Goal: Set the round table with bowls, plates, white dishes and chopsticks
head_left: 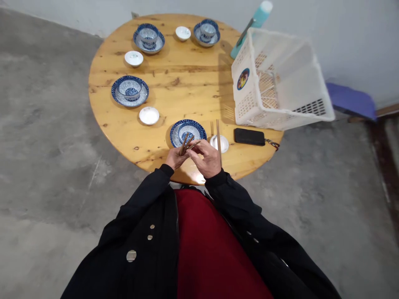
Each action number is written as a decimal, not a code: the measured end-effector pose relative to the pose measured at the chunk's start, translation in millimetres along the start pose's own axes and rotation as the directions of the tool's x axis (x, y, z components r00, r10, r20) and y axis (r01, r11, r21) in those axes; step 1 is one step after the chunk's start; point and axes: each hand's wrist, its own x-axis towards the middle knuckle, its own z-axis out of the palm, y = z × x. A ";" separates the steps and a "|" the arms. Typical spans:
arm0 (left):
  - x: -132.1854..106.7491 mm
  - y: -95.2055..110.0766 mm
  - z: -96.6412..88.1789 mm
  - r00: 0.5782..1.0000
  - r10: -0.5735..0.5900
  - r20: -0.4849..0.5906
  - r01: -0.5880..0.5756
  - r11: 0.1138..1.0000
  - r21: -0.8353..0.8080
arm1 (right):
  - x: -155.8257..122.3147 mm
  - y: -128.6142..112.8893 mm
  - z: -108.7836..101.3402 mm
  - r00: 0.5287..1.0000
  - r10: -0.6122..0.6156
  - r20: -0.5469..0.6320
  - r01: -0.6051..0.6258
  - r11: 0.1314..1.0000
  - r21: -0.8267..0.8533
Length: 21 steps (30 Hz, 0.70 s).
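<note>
Close to the table's near edge, my left hand (175,158) is closed around a small bunch of brown chopsticks (185,146), whose tips point away from me. My right hand (207,158) meets it from the right, thumb and fingers pinched on the chopsticks. Just beyond my hands is a blue-patterned plate (172,135) with a matching bowl (187,129) on it, partly hidden by the hands. Beside my right hand, another pair of chopsticks (218,135) lies across a small white dish (223,144), its near end close to my wrist.
The round wooden table (181,83) carries more blue plates with bowls (144,97) and small white dishes (149,116). At the right stand a white plastic basket (249,101) and a turquoise bottle-like object (261,15). A black phone (249,136) lies before the basket; a purple seat (352,99) is behind.
</note>
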 end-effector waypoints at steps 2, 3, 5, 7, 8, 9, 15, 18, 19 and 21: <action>1.3 -2.3 1.0 1.000 0.005 0.007 -0.005 1.000 -0.010 | 0.1 0.4 0.4 1.000 -0.001 0.000 0.001 1.000 -0.004; 1.8 -3.3 1.1 1.000 0.004 0.009 -0.004 1.000 -0.012 | 0.1 0.5 0.1 1.000 -0.005 0.004 0.005 1.000 -0.003; 2.3 -5.1 0.5 1.000 0.003 0.012 -0.003 1.000 -0.011 | 0.3 0.2 -1.3 0.999 -0.025 0.020 0.025 1.000 0.003; 2.4 -6.3 -1.5 1.000 0.005 0.028 -0.005 1.000 -0.003 | 1.0 -1.1 -3.6 0.997 -0.053 0.047 0.053 0.999 0.008; 2.3 -6.7 -2.7 0.999 0.007 0.039 -0.007 1.000 0.000 | 1.7 -2.1 -4.8 0.996 -0.068 0.060 0.067 0.998 0.013; 2.3 -7.0 -4.1 0.999 0.007 0.049 -0.007 1.000 0.004 | 2.7 -3.2 -5.9 0.994 -0.081 0.072 0.080 0.997 0.020; 4.9 -8.6 -10.7 0.995 -0.022 0.101 0.016 0.998 0.059 | 14.4 -6.5 -11.0 0.985 -0.116 0.127 0.108 0.992 0.069; 7.1 -8.9 -14.2 0.990 -0.025 0.139 0.012 0.996 0.090 | 20.3 -5.5 -11.7 0.981 -0.113 0.154 0.101 0.991 0.086; 7.7 -8.5 -15.4 0.987 -0.032 0.156 0.016 0.995 0.102 | 21.8 -5.5 -11.3 0.980 -0.118 0.158 0.104 0.990 0.092; 8.3 -6.9 -17.7 0.980 -0.056 0.189 0.032 0.991 0.129 | 23.6 -6.2 -9.4 0.980 -0.130 0.148 0.117 0.989 0.094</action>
